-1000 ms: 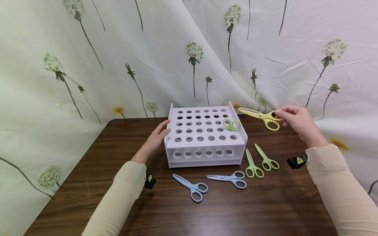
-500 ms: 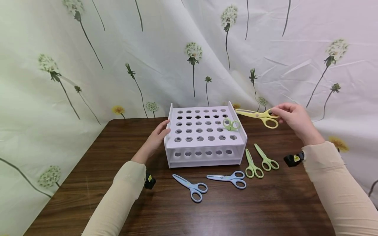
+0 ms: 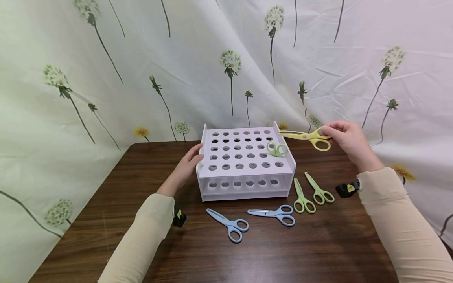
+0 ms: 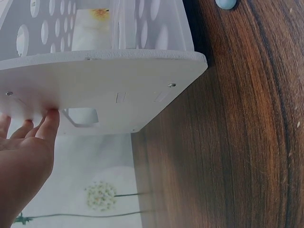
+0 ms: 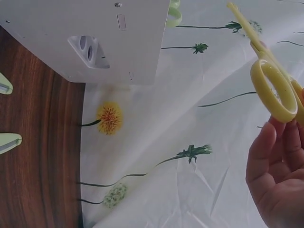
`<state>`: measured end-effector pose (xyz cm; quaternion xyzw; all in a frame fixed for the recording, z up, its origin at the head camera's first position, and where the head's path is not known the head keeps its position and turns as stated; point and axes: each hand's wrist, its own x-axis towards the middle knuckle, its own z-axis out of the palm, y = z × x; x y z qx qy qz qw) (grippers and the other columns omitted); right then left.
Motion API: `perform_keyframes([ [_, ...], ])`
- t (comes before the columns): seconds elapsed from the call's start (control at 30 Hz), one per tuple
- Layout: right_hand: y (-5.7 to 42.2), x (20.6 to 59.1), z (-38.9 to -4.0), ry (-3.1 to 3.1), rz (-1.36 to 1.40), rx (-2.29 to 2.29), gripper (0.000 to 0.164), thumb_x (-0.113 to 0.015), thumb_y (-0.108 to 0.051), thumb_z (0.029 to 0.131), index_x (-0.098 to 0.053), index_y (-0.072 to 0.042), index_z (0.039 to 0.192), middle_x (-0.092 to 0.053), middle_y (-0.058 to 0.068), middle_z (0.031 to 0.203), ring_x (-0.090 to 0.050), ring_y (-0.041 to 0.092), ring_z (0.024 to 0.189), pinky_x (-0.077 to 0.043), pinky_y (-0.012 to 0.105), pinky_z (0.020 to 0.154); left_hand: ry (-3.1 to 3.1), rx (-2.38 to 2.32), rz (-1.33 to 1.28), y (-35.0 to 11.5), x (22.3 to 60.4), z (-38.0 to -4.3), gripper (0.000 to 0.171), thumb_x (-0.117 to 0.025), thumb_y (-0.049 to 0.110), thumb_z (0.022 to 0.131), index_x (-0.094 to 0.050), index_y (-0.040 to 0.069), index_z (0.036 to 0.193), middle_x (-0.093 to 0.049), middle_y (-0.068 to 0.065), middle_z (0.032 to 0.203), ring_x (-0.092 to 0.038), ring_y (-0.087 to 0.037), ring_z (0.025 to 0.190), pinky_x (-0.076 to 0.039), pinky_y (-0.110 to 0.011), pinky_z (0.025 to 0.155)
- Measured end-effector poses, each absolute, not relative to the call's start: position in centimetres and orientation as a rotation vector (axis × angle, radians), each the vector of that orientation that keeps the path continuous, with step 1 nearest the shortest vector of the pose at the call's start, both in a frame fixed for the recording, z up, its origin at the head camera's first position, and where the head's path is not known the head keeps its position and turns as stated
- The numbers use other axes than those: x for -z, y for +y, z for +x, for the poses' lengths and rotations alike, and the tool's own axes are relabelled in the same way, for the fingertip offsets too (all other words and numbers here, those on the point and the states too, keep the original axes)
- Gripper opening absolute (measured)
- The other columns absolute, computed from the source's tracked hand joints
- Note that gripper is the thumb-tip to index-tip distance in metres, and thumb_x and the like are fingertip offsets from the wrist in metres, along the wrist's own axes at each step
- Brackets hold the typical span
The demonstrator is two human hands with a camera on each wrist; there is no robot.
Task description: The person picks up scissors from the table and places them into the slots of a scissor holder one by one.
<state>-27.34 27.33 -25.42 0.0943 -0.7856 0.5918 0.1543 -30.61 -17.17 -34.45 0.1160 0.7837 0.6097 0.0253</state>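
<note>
My right hand [image 3: 348,142] pinches yellow scissors [image 3: 307,136] by one handle loop, held in the air with the blades pointing left past the rack's right side panel. In the right wrist view the fingers grip the lower end of the yellow scissors [image 5: 273,88]. A white rack [image 3: 231,171] with rows of round holes stands on the table. My left hand [image 3: 185,166] rests its fingertips against the rack's left side panel [image 4: 118,95], fingers fairly straight. Green scissors [image 3: 277,149] stand in a hole at the rack's right, loops up and blades hidden below.
Two green scissors [image 3: 303,196] [image 3: 319,189] lie right of the rack on the dark wooden table [image 3: 141,243]. Two blue scissors [image 3: 229,225] [image 3: 274,214] lie in front of it. A floral cloth [image 3: 198,59] hangs behind the table.
My right hand has moved left with the yellow scissors, bringing the blade tips over the rack's right edge. The left hand and the rack have stayed put.
</note>
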Motion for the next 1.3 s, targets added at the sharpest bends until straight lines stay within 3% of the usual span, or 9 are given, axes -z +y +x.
perform_keyframes([
  [0.17, 27.1, 25.4, -27.5, -2.148, 0.347, -1.888, 0.008, -0.065, -0.008, 0.086, -0.069, -0.008, 0.079, -0.066, -0.004, 0.071, -0.059, 0.005, 0.066, -0.049, 0.017, 0.059, 2.404, -1.877, 0.346, -16.8, 33.2, -29.5, 0.051, -0.042, 0.020, 0.098, -0.025, 0.010, 0.145, -0.016, -0.016, 0.149, -0.019, -0.032, 0.133, -0.019, -0.048, 0.105],
  [0.33, 26.7, 25.5, -27.5, -2.009, 0.416, -2.101, 0.010, -0.063, -0.001, 0.085, -0.068, -0.005, 0.078, -0.066, 0.003, 0.072, -0.062, 0.011, 0.063, -0.052, 0.025, 0.056, 2.398, -1.869, 0.349, -16.6, 32.2, -28.5, 0.051, -0.040, 0.018, 0.099, -0.023, 0.006, 0.145, -0.015, -0.018, 0.149, -0.017, -0.033, 0.133, -0.018, -0.049, 0.105],
  [1.3, 24.5, 24.4, -28.3, -2.082, 0.368, -1.949, 0.010, -0.064, -0.008, 0.086, -0.069, -0.012, 0.078, -0.066, -0.001, 0.073, -0.061, 0.007, 0.064, -0.051, 0.022, 0.053, 2.411, -1.848, 0.336, -16.5, 32.0, -28.4, 0.050, -0.040, 0.020, 0.099, -0.024, 0.008, 0.145, -0.014, -0.017, 0.150, -0.015, -0.032, 0.134, -0.017, -0.048, 0.105],
])
